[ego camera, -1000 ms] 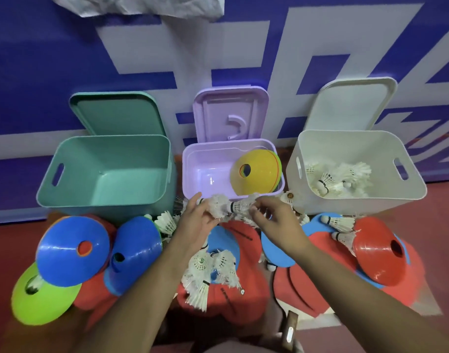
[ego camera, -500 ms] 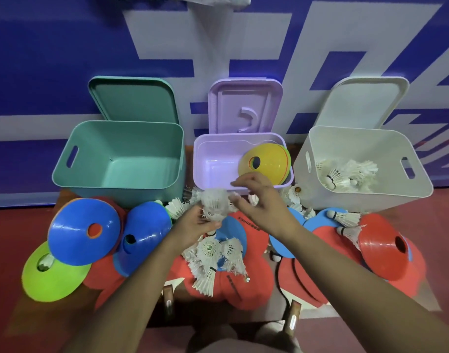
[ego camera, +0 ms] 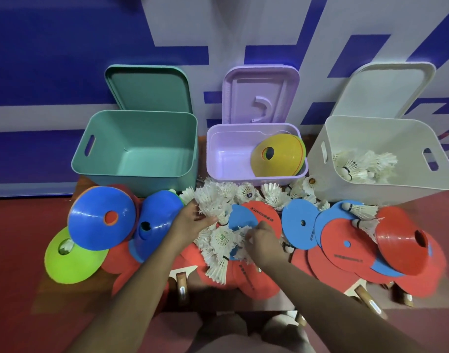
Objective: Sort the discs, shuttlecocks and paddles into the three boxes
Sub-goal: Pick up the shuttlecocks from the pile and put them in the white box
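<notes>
My left hand (ego camera: 190,221) grips a bunch of white shuttlecocks (ego camera: 213,200) in front of the purple box (ego camera: 218,175). My right hand (ego camera: 263,242) has its fingers curled on a shuttlecock (ego camera: 241,231) in the loose heap (ego camera: 218,253) lying on red and blue paddles (ego camera: 259,216). The purple box holds yellow cone discs (ego camera: 282,155). The white box (ego camera: 386,186) at the right holds several shuttlecocks (ego camera: 363,165). The green box (ego camera: 131,178) at the left has nothing in it.
Blue cone discs (ego camera: 101,217), a green one (ego camera: 73,261) and a red one (ego camera: 402,240) lie among the paddles. More shuttlecocks (ego camera: 274,194) sit along the boxes' front. Paddle handles (ego camera: 182,286) point toward me. Box lids lean on the blue and white wall.
My right hand came back from near the purple box down to the shuttlecock heap on the paddles. My left hand kept its bunch of shuttlecocks. The view shifted lower and closer.
</notes>
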Demonstrator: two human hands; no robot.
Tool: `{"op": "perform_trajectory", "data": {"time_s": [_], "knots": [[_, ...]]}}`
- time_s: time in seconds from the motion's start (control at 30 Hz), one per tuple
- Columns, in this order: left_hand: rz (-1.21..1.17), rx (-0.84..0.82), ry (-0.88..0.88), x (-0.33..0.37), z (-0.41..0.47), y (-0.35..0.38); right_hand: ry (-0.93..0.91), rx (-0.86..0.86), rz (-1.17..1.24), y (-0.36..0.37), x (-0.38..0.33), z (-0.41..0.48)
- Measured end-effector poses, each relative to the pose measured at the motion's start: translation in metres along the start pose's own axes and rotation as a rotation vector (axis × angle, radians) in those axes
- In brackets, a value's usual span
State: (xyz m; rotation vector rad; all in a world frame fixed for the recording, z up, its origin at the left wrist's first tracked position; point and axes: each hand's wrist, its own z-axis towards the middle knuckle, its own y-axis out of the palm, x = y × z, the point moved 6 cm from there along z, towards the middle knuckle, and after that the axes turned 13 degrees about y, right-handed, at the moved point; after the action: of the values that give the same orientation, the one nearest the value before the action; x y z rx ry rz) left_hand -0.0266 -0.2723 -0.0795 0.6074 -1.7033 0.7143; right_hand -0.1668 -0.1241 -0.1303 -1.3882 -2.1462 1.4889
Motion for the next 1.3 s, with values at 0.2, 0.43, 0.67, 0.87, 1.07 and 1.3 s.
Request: {"op": "perform_trajectory", "data": {"time_s": [0.2,0.43,0.67,0.87,1.07,1.3], "knots": [[0.03,-0.027,-0.021,-0.005,-0.002,-0.002,0.018,0.117,0.104,-0.02,0.008,0.006],[0.076,-0.051,-0.013,-0.003,-0.004,-0.004,0.037,0.112,0.054,-0.013,0.003,0.023],[0.208,-0.089,-0.008,-0.015,-0.005,-0.018,-0.064,0.213,0.513,-0.101,-0.013,0.019],[0.3,-0.115,0.053,0.0,-0.003,-0.012,-0.308,0.143,0.476,-0.144,-0.073,-0.001],[0.268,-0.108,0.111,0.01,-0.005,-0.013,-0.292,0.273,0.555,-0.163,-0.078,-0.009],[0.265,-0.218,0.136,0.01,-0.002,-0.003,-0.364,0.067,0.281,-0.126,-0.089,-0.019]]}}
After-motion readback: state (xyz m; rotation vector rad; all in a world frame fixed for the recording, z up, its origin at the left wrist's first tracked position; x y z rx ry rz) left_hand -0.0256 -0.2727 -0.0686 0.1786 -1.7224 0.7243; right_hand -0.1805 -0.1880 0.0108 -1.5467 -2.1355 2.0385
